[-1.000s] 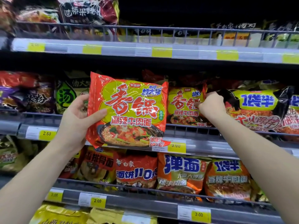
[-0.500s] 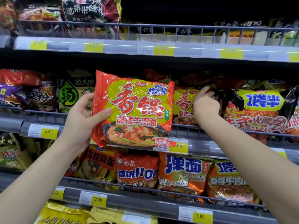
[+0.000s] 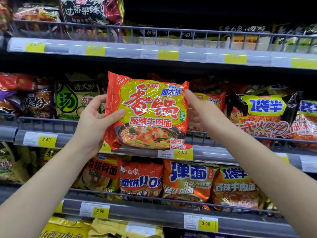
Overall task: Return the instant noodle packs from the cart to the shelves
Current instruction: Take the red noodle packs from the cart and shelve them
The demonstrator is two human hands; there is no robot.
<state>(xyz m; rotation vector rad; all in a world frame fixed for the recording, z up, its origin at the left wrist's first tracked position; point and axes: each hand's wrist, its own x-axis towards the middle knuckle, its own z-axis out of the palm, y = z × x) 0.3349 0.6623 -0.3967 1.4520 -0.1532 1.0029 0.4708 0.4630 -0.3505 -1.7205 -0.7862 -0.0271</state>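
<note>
The right hand [image 3: 197, 109], which half a second ago was reaching into the middle shelf [image 3: 214, 152] among the matching packs, is now coming back to the red-and-yellow instant noodle pack [image 3: 147, 112], its thumb lying on the pack's upper right corner and its fingers hidden behind. The left hand [image 3: 92, 122] is still gripping the pack's left edge, thumb across the front, fingers behind. The pack is hanging upright in front of the middle shelf's rail, slightly further right than before.
</note>
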